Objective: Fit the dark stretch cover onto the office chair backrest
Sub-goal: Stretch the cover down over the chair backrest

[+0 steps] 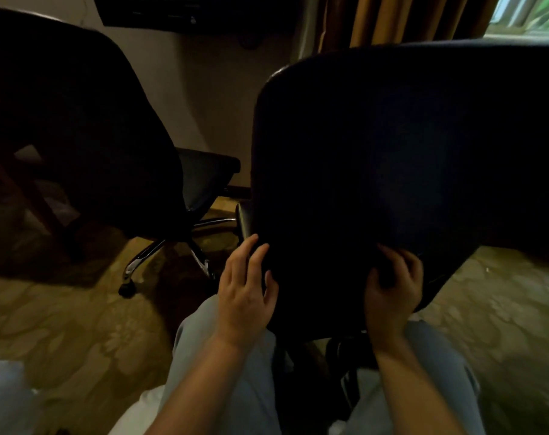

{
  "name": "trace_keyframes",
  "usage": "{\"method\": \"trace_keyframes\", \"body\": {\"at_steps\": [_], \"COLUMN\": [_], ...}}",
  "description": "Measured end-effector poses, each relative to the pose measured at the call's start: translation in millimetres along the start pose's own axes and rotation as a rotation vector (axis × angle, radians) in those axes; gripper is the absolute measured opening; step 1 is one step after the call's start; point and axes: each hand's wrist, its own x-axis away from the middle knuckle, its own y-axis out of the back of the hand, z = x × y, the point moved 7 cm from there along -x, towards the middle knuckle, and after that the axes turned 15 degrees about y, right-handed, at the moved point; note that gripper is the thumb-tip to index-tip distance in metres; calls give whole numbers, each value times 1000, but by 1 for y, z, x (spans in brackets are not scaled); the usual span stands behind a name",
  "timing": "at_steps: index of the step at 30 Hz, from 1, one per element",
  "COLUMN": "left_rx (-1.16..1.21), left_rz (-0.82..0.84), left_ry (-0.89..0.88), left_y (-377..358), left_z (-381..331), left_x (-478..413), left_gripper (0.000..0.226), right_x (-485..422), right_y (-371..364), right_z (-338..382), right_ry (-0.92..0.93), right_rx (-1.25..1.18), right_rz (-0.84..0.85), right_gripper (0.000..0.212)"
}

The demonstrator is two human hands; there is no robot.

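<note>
Now the left hand [246, 290] lies flat on the cover [376, 152]; the right hand [392, 293] pinches it. Uneven pulling may bunch it.

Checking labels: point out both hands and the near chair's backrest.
left hand [244, 296], head view, back of the hand.
right hand [392, 296], head view, back of the hand.
chair backrest [376, 146], head view, middle of its dark rear surface.

Over on the left, a second dark chair [88, 127] stands on a shiny chrome base [169, 246], one caster [127, 288] on the patterned tan carpet [78, 315]. Behind it, a pale wall [204, 89]; mustard curtains [392, 20] hang beside a bright window [530, 14], top right.
</note>
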Motion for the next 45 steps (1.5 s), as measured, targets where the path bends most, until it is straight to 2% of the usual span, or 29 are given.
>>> {"method": "trace_keyframes", "body": {"at_steps": [2, 4, 9, 13, 15, 19, 24, 26, 29, 34, 36, 38, 41, 45], "left_rx": [1, 15, -10, -48, -72, -101, -59, -65, -79, -108, -112, -102, -85, -75], "left_rz": [-1, 2, -16, -7, 3, 35, 43, 37, 40, 62, 78, 94, 101, 92], "left_ry": [3, 29, 64, 48, 21, -4, 10, 29, 44, 52, 66, 79, 100, 145], "left_y": [0, -1, 0, 1, -1, -6, -6, -5, -5, -5, -5, -5, -4, -5], "left_z": [0, -1, -6, -4, -1, 1, 1, 2, 3, 7, 10, 13, 15, 14], "left_x": [0, 0, 0, 3, 4, 3, 3, 3, 2, 2, 1, 1, 0, -3], "left_gripper": [40, 39, 43, 45, 45, 43, 41, 40, 40, 42, 42, 44, 44, 44], "right_x": [-5, -4, 16, 33, 37, 26, 6, 5, 14, 30, 32, 28, 13, -4], "right_y": [10, 9, -31, -58, -61, -45, -8, -4, -22, -56, -58, -52, -28, 3], "right_z": [-14, -14, 28, 48, 50, 41, 9, 8, 23, 48, 47, 42, 23, -8], "right_ry": [-100, -123, 63, 141, 168, 157, -38, -96, -41, 132, 159, 149, 69, -161], "right_rx": [23, 26, -80, -225, -229, -146, -51, -37, -44, -128, -139, -126, -87, 4], "right_rz": [-51, -32, 172, 366, 412, 298, 43, -4, 63, 345, 399, 367, 200, 27], "right_gripper": [35, 35, 30, 25, 30, 30, 33, 32, 33, 36, 36, 36, 36, 37]}}
